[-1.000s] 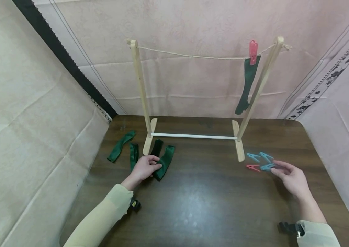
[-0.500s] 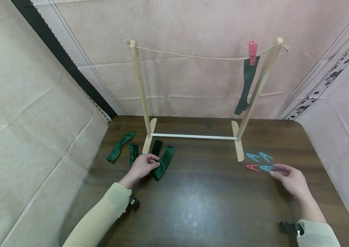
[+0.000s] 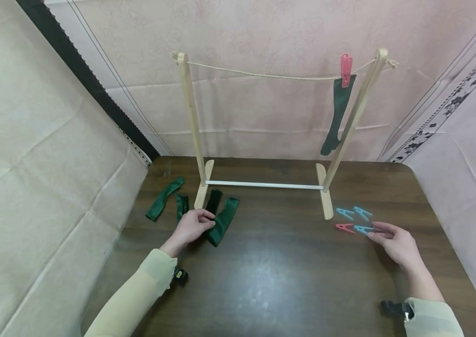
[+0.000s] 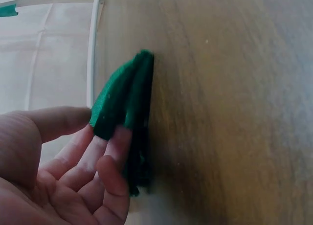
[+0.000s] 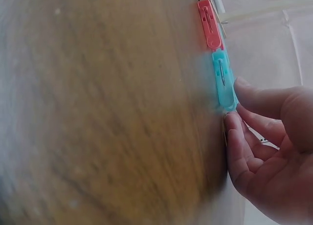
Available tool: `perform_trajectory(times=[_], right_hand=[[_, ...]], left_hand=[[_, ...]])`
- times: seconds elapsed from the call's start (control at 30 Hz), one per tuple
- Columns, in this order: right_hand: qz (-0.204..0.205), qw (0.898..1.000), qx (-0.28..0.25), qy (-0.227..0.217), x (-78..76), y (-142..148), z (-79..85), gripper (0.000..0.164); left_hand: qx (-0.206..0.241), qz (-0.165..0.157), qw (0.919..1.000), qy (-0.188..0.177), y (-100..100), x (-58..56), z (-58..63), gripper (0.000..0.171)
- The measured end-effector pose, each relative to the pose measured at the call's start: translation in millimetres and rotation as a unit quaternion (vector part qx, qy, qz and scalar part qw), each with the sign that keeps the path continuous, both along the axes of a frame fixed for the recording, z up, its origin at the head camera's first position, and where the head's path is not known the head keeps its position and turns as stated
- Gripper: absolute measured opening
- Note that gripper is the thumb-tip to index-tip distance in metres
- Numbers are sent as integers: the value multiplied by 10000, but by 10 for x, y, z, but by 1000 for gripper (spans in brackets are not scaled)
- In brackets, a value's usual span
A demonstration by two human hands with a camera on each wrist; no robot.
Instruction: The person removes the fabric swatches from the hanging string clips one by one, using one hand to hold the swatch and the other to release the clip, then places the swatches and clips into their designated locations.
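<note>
At the left, my left hand [image 3: 190, 228] pinches the edge of a small dark green sock [image 3: 226, 220]. In the left wrist view the thumb meets the edge of this sock [image 4: 117, 98], and fingertips lie against its lower part. Beside that hand are other green socks, one [image 3: 164, 199] lying farther left. My right hand [image 3: 396, 243] is at the right, with thumb and fingers at the near end of a blue clothespin [image 3: 362, 230]. In the right wrist view the thumb touches this blue clothespin [image 5: 225, 83], which lies end to end with a red clothespin [image 5: 210, 24].
A wooden rack [image 3: 359, 110] with a string line [image 3: 259, 75] stands at the table's back. One green sock [image 3: 341, 110] hangs near its right post under a pink clothespin [image 3: 345, 70]. Two more blue clothespins [image 3: 362, 213] lie behind the red one. Pale cloth surrounds the table [image 3: 263, 281].
My left hand has shifted slightly left along the sock. The blue clothespin at my right fingertips has turned and shifted a little left; the right hand has hardly moved.
</note>
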State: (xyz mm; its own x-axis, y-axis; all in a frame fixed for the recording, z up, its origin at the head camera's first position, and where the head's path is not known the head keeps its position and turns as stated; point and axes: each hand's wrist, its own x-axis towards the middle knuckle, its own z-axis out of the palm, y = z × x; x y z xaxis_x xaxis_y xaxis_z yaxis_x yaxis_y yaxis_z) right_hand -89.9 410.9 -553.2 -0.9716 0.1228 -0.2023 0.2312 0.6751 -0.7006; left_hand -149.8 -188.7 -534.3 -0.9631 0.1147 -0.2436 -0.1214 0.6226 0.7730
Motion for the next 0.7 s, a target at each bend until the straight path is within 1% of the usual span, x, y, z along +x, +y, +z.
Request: perform_trajectory(times=[0.13, 0.27, 0.5, 0.6, 0.7], right_hand=[[-5, 10000, -17, 43, -8, 1, 19, 66], [26, 10000, -1, 51, -14, 2, 26, 67], [142, 9999, 23, -1, -34, 13, 75, 68], [136, 9999, -4, 17, -57, 18, 105, 66], [101, 9999, -76, 8, -73, 10, 135, 66]], left_hand=[[80, -109, 9997, -199, 5, 14, -7, 20], [98, -156, 9997, -187, 14, 12, -12, 20], [-293, -249, 9991, 181, 8, -18, 43, 15], [-285, -194, 9990, 292, 1, -37, 76, 15], [-208, -143, 9992, 324, -10, -54, 99, 16]])
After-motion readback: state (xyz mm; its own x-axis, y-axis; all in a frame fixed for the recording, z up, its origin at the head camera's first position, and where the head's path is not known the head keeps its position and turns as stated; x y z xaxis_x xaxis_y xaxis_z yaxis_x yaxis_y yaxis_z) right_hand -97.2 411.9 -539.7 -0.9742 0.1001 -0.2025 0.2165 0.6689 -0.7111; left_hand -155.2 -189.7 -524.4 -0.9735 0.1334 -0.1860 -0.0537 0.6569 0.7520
